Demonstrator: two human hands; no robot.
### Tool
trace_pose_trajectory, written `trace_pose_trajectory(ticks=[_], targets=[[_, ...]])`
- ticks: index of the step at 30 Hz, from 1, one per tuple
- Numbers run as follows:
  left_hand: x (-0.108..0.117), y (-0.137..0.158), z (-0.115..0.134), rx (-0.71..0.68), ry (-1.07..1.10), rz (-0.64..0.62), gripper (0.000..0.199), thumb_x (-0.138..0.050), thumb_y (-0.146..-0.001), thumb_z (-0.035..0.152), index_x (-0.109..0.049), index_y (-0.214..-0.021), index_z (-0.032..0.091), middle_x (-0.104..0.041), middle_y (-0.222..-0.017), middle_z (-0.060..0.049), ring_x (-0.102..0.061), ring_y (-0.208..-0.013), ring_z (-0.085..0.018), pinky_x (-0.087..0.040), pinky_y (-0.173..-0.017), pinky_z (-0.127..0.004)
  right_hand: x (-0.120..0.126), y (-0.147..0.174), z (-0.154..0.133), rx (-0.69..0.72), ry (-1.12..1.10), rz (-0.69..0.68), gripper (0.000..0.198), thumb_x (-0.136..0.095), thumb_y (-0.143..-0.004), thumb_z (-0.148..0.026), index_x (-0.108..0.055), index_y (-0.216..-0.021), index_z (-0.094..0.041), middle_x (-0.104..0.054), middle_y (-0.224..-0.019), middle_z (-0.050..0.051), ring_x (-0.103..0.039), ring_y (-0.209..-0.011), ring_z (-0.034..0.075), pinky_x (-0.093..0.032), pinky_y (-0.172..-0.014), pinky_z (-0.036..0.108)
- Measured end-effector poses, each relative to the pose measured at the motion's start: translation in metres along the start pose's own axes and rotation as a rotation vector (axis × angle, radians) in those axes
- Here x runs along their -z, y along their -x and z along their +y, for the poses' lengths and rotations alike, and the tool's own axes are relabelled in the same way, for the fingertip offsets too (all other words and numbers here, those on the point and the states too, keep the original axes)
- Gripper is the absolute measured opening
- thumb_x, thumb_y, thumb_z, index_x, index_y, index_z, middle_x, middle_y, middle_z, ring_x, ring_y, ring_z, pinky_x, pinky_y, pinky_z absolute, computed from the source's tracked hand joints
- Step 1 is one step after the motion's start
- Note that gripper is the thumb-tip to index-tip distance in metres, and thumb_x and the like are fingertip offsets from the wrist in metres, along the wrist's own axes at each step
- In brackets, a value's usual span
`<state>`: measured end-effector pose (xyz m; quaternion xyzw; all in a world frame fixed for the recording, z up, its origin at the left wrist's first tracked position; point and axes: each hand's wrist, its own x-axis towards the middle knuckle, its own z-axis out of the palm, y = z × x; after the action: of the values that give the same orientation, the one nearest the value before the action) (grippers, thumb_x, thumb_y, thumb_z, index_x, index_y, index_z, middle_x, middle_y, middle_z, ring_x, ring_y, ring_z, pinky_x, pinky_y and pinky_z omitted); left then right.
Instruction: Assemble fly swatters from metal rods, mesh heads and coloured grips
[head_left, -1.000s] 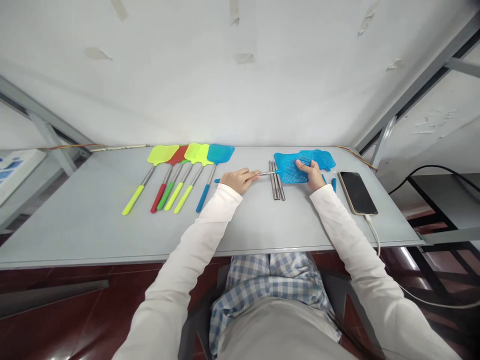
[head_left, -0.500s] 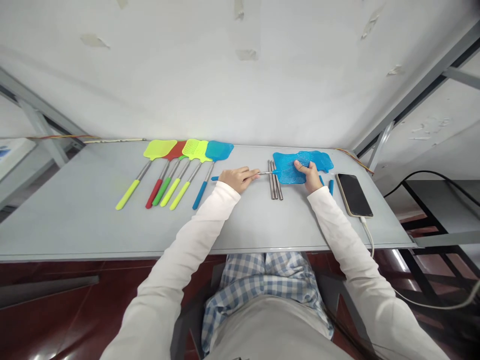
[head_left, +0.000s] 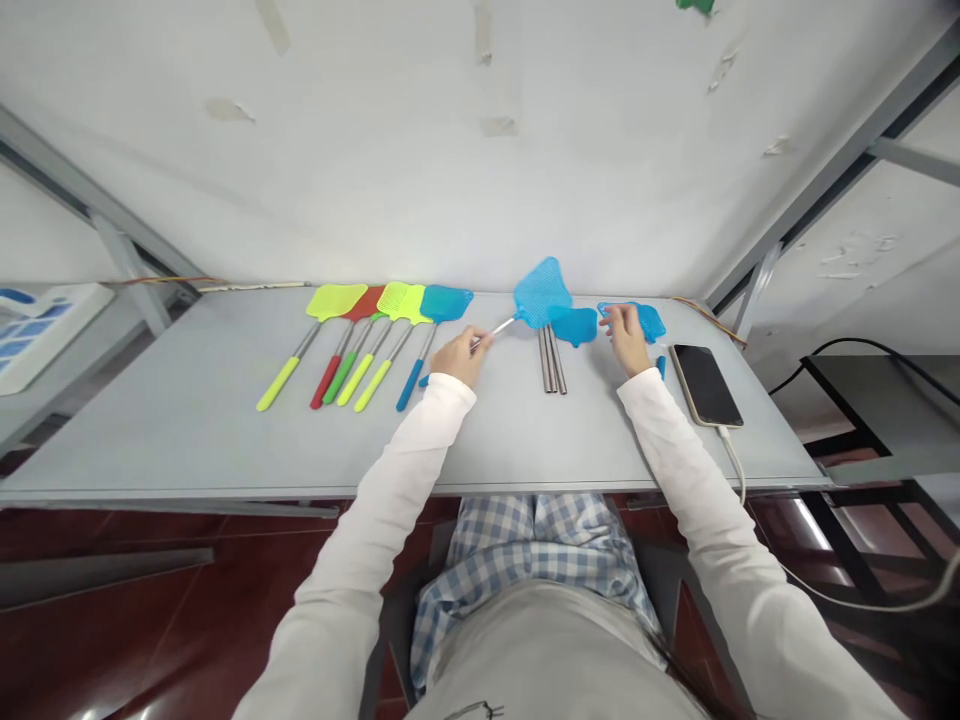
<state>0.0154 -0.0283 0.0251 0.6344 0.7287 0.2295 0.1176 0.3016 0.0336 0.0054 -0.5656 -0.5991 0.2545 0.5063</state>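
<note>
My left hand (head_left: 459, 355) is closed around the metal rod of a blue fly swatter (head_left: 543, 293), whose mesh head is raised and tilted toward the wall. Only a bit of its blue handle shows behind the hand. My right hand (head_left: 627, 340) has its fingers apart and holds nothing; it hovers by loose blue swatter heads (head_left: 651, 322) at the right. Another blue swatter head (head_left: 576, 326) lies on the table between my hands. Several bare metal rods (head_left: 553, 362) lie side by side below it. Part of a blue handle (head_left: 661, 367) shows beside my right wrist.
To the left lie finished-looking swatters in yellow (head_left: 277, 384), red (head_left: 325, 381), green (head_left: 341, 377) and blue (head_left: 409, 384). A phone (head_left: 706, 386) with a white cable (head_left: 735, 462) rests at the right. The grey table (head_left: 187, 430) meets a white wall behind.
My right hand has let go of the swatter's blue head and opened. My left hand has tilted the swatter up toward the wall. The view has shifted slightly.
</note>
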Motion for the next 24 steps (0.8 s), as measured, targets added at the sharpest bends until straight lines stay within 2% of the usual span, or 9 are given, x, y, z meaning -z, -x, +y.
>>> trace_pose_trajectory(ticks=[4, 8, 11, 14, 17, 19, 24], targets=[[0.004, 0.009, -0.007, 0.25, 0.01, 0.027, 0.037, -0.037, -0.098, 0.043, -0.055, -0.122, 0.02, -0.069, -0.116, -0.014, -0.061, -0.112, -0.03, -0.044, -0.089, -0.038, -0.013, 0.017, -0.011, 0.236, 0.42, -0.209, 0.033, -0.041, -0.093, -0.043, -0.061, -0.084, -0.02, -0.067, -0.09, 0.011, -0.059, -0.09, 0.024, -0.043, -0.087, 0.04], [-0.004, 0.01, -0.005, 0.353, 0.013, 0.048, 0.039, -0.045, -0.092, 0.023, -0.049, -0.129, 0.013, -0.058, -0.131, -0.022, -0.049, -0.127, -0.038, -0.037, -0.101, -0.051, -0.029, 0.036, -0.024, 0.279, 0.757, -0.326, 0.025, -0.052, -0.089, -0.039, -0.063, -0.092, -0.017, -0.067, -0.098, 0.014, -0.059, -0.099, 0.029, -0.038, -0.087, 0.04], [-0.012, 0.006, -0.001, 0.298, 0.026, 0.13, 0.048, -0.049, -0.08, 0.003, -0.05, -0.128, 0.008, -0.048, -0.135, -0.028, -0.045, -0.129, -0.04, -0.036, -0.102, -0.052, -0.032, 0.043, -0.027, 0.238, 0.835, -0.381, 0.024, -0.053, -0.089, -0.038, -0.061, -0.097, -0.017, -0.067, -0.102, 0.015, -0.059, -0.102, 0.031, -0.037, -0.086, 0.039], [-0.019, 0.002, 0.003, 0.224, 0.006, 0.137, 0.056, -0.049, -0.073, -0.004, -0.049, -0.128, 0.004, -0.042, -0.137, -0.031, -0.044, -0.129, -0.04, -0.037, -0.102, -0.049, -0.032, 0.044, -0.029, 0.202, 0.855, -0.395, 0.021, -0.051, -0.088, -0.035, -0.058, -0.096, -0.017, -0.068, -0.102, 0.015, -0.059, -0.1, 0.031, -0.036, -0.085, 0.039], [-0.026, -0.001, 0.004, 0.183, -0.029, 0.132, 0.061, -0.047, -0.071, -0.004, -0.048, -0.132, 0.005, -0.045, -0.134, -0.03, -0.045, -0.125, -0.041, -0.037, -0.099, -0.049, -0.033, 0.046, -0.031, 0.19, 0.871, -0.399, 0.02, -0.053, -0.085, -0.032, -0.056, -0.097, -0.016, -0.067, -0.102, 0.016, -0.06, -0.098, 0.032, -0.035, -0.084, 0.039], [-0.03, -0.001, 0.002, 0.172, -0.035, 0.157, 0.057, -0.044, -0.074, -0.001, -0.051, -0.129, 0.007, -0.048, -0.13, -0.029, -0.046, -0.123, -0.041, -0.036, -0.098, -0.051, -0.035, 0.047, -0.032, 0.173, 0.874, -0.395, 0.017, -0.054, -0.083, -0.03, -0.055, -0.094, -0.017, -0.068, -0.101, 0.016, -0.06, -0.096, 0.031, -0.035, -0.083, 0.038], [-0.032, 0.005, 0.007, 0.132, -0.034, 0.24, 0.05, -0.043, -0.079, 0.006, -0.052, -0.129, 0.009, -0.049, -0.131, -0.029, -0.045, -0.125, -0.042, -0.033, -0.1, -0.056, -0.034, 0.044, -0.033, 0.028, 0.84, -0.327, 0.012, -0.05, -0.086, -0.029, -0.053, -0.088, -0.018, -0.069, -0.087, 0.013, -0.063, -0.084, 0.029, -0.036, -0.081, 0.037]])
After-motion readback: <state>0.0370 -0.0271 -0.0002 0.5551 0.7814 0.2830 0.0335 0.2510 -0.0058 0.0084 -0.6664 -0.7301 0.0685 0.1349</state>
